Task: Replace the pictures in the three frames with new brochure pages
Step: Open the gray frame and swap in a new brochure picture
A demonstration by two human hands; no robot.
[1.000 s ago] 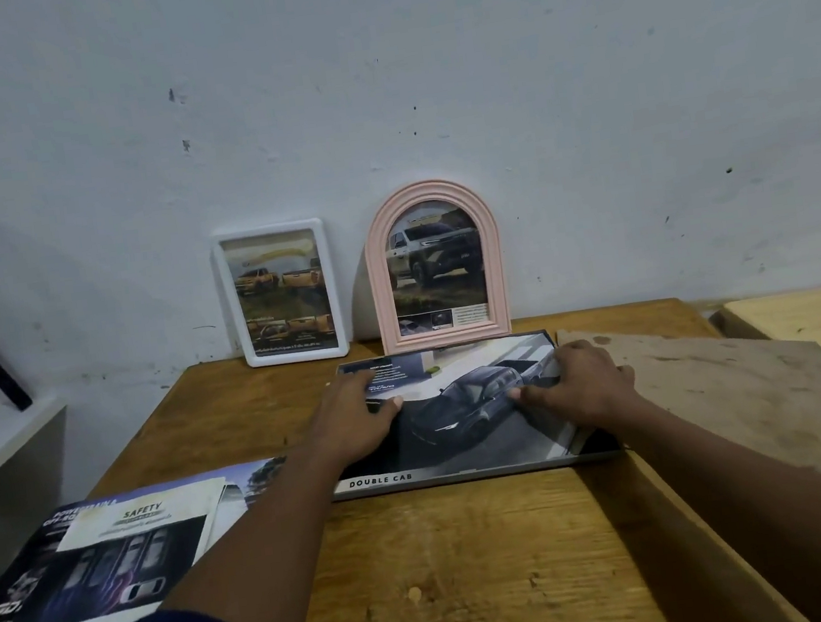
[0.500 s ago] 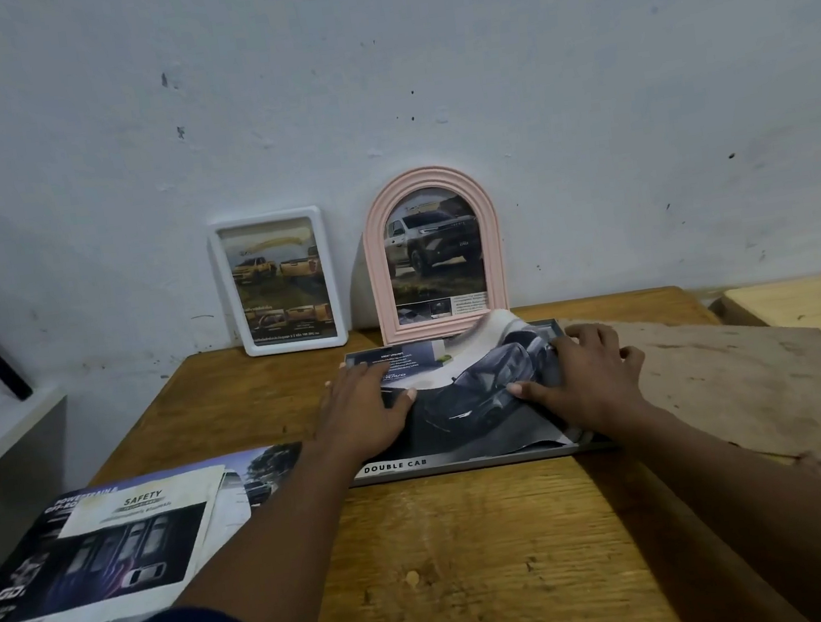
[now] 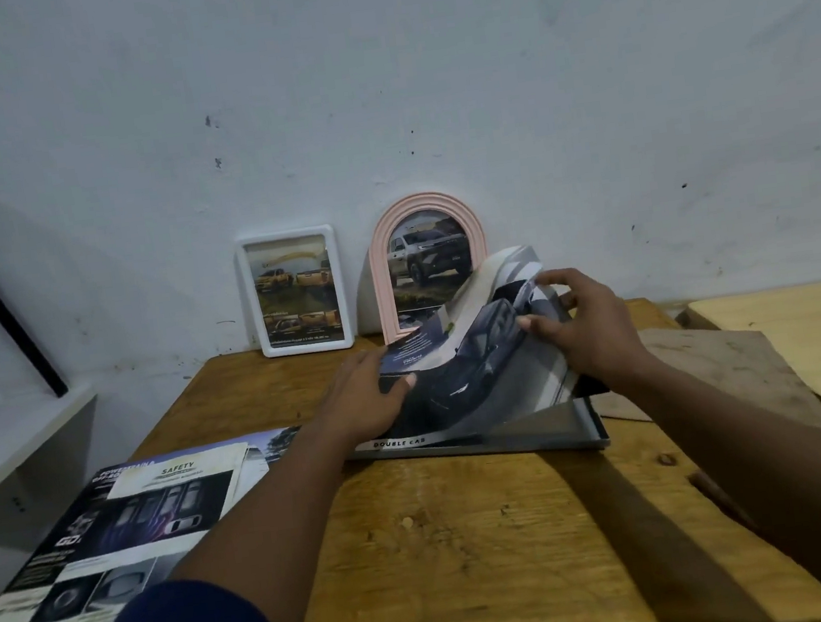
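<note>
A dark flat frame [image 3: 543,436] lies on the wooden table [image 3: 467,536] with a car picture [image 3: 479,380] bowed up out of it. My right hand [image 3: 581,326] grips the picture's right edge and holds it lifted. My left hand [image 3: 367,393] presses flat on the picture's left part. A white rectangular frame [image 3: 293,292] and a pink arched frame [image 3: 422,257] stand upright against the wall behind, each holding a truck picture. The lifted page hides the pink frame's lower right.
Loose brochure pages [image 3: 116,543] lie on the table's front left. A worn plywood board [image 3: 730,364] rests at the right, and a lighter wooden surface [image 3: 803,329] lies beyond it. A white shelf [image 3: 5,438] stands at the left.
The picture lay flat in the dark frame; my right hand has curled its right edge upward and out. My left hand stayed on the left part.
</note>
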